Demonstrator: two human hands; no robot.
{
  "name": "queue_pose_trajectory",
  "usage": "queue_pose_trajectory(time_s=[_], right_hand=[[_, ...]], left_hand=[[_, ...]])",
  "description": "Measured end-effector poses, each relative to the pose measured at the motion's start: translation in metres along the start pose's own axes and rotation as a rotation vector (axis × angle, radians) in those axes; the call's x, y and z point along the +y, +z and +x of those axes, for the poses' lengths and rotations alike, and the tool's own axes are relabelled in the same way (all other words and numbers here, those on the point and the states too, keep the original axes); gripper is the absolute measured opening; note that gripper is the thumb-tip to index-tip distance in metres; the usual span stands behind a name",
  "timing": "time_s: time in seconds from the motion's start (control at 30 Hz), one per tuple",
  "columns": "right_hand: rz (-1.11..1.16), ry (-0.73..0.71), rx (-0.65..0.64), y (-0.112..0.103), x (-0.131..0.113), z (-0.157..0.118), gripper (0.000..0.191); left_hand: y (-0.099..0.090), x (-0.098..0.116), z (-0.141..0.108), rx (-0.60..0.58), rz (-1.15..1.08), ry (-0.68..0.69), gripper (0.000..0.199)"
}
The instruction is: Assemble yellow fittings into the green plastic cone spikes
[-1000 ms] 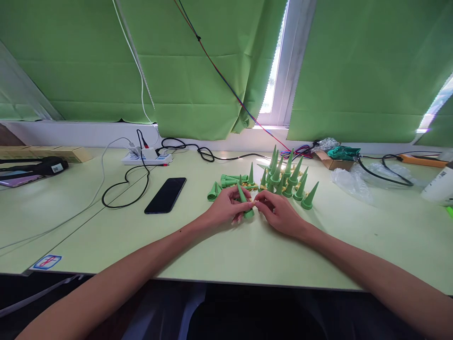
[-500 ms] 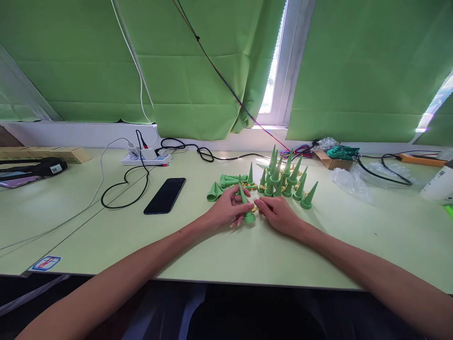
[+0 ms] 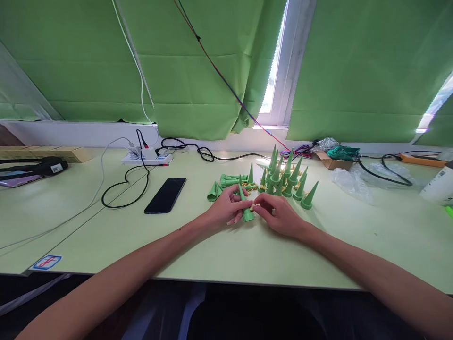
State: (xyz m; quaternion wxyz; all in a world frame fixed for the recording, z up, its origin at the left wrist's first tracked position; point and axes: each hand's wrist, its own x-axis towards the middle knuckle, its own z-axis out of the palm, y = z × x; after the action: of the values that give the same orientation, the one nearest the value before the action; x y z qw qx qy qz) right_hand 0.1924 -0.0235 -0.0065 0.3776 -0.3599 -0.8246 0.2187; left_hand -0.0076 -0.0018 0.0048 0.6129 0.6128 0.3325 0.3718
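My left hand [image 3: 225,207] is closed around a green plastic watering spike [image 3: 248,216], its tip slanting up and away and its wide collar toward me. From the right, my right hand [image 3: 281,215] pinches a small yellow valve piece [image 3: 252,208] against the spike's side, just above the collar; fingertips hide most of this piece. Behind my hands several similar green spikes [image 3: 309,196] stand point up in a cluster. Left of them, more green spikes [image 3: 231,178] lie on their sides, with loose yellow pieces [image 3: 253,187] beside them.
A black phone [image 3: 165,195] lies on the pale table [image 3: 269,259] to the left. Farther back are a power strip [image 3: 146,159] and looping black cable [image 3: 104,200]. At the right are plastic wrap [image 3: 352,184], a small cardboard box [image 3: 332,162] and a white bottle [image 3: 440,185].
The held spike has risen slightly and shifted a little left. My right fingers have moved closer against its side, and less of the yellow piece shows now.
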Motion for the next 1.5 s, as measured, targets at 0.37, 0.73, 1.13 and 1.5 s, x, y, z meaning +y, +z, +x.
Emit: queue_pose_trajectory(time_s=[0.37,0.73,1.13,1.5], right_hand=[[-0.028,-0.020,0.044,0.001,-0.001,0.001,0.031],[0.108,0.100,0.142,0.002,0.002,0.002,0.040],[0.120,0.127,0.074,0.004,0.003,0.001,0.042],[0.096,0.139,-0.035,0.006,0.007,0.003,0.058]], left_hand=[[-0.001,-0.002,0.002,-0.054,0.065,-0.153,0.049],[0.003,0.005,-0.009,0.032,0.464,0.290,0.014],[-0.003,-0.004,-0.006,0.016,0.871,0.664,0.025],[-0.004,-0.005,-0.006,0.008,0.887,0.743,0.022]])
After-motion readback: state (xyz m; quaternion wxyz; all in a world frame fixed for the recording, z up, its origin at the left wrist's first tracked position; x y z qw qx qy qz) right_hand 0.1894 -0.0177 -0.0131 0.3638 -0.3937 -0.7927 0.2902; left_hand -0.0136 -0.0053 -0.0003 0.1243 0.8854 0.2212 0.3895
